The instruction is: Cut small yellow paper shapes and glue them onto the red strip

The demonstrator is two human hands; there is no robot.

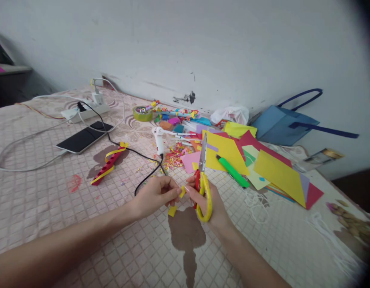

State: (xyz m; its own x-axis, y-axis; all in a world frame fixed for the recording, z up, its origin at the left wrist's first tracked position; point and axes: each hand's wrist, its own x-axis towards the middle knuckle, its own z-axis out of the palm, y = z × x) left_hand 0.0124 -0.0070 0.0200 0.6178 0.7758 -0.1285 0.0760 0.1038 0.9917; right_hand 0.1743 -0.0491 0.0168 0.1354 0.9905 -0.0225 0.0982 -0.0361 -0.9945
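Note:
Between the fingertips of my left hand (157, 193) is a small piece of yellow paper (182, 192). Another yellow bit (172, 211) shows just below those fingers; whether the two are joined is hidden. My right hand (216, 206) holds a pair of scissors (204, 158) with yellow and red handles, blades pointing up and away. Its thumb and fingertip also meet the yellow paper. Left of my hands lies a red paper stick (109, 165) with dark spots, a yellow strip wound round it and a yellow shape at its tip.
A white glue gun (159, 141) stands beside colourful paper scraps (176, 155). Coloured sheets (225, 150), a green cutter (233, 172) and white string (255, 204) lie right. Tape (143, 115), a phone (84, 138), a power strip (85, 114) and a blue bag (281, 125) sit farther back.

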